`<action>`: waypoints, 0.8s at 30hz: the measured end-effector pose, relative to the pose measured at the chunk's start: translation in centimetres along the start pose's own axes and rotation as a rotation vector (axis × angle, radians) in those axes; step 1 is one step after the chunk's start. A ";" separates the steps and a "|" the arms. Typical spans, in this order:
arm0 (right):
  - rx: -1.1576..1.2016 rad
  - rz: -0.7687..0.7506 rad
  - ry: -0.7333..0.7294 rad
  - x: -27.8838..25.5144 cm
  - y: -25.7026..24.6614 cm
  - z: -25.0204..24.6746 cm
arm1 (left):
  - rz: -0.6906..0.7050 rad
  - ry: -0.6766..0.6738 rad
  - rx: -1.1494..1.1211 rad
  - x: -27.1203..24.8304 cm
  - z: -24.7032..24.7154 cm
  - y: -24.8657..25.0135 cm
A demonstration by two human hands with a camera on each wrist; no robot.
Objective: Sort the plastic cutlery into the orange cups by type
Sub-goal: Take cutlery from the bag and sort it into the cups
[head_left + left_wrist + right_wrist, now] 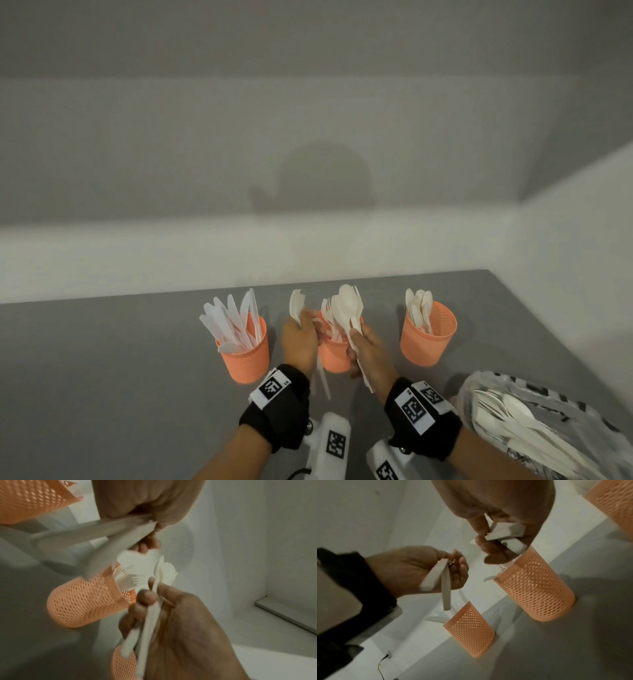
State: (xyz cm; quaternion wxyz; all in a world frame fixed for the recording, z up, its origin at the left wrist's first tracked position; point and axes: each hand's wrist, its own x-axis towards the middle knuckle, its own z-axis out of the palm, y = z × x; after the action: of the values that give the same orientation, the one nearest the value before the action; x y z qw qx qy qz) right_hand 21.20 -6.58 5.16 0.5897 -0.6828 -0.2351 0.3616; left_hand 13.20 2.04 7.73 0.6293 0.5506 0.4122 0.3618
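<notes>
Three orange mesh cups stand in a row on the grey table. The left cup (245, 349) holds knives, the middle cup (334, 356) forks, the right cup (428, 337) spoons. My left hand (303, 323) pinches two white pieces (296, 305) upright just left of the middle cup; their type is blurred. In the right wrist view their handles (445, 588) hang below the left hand (419, 568). My right hand (356, 337) grips a bunch of spoons (349, 305) over the middle cup's right rim. The forks (130, 577) show inside the middle cup (85, 601).
A clear plastic bag (534, 421) with more white cutlery lies at the lower right, close to my right forearm. White walls (308, 246) close off the table at the back and right. Bare grey tabletop (102, 377) stretches to the left.
</notes>
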 end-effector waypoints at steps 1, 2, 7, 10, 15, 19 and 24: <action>0.033 0.027 -0.037 -0.2 -0.3 -0.4 | -0.006 -0.006 -0.035 0.1 -0.4 0.4; 0.060 0.056 -0.091 -0.6 -0.7 -0.6 | -0.008 -0.031 -0.056 0.1 -0.8 0.8; 0.123 0.135 -0.361 -1.9 -2.2 -0.6 | -0.023 -0.300 -0.042 -1.0 -1.2 2.7; 0.180 0.215 -0.485 -2.3 -2.6 -0.1 | -0.053 -0.342 0.011 -1.2 -0.3 2.5; 0.091 0.108 -0.352 -2.5 -2.4 0.6 | 0.004 -0.115 0.124 -0.3 1.0 1.4; -0.026 -0.083 -0.184 -2.7 -1.6 0.7 | 0.020 -0.136 0.049 -0.6 1.4 1.9; 0.030 -0.033 -0.113 -3.2 -2.2 -0.3 | 0.005 -0.245 0.030 -1.8 1.0 1.6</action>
State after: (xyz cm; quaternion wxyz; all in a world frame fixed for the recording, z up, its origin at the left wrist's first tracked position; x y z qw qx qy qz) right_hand 19.66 -8.69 8.00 0.5914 -0.6486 -0.2737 0.3933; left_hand 13.41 0.17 9.62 0.6659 0.6010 0.3361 0.2871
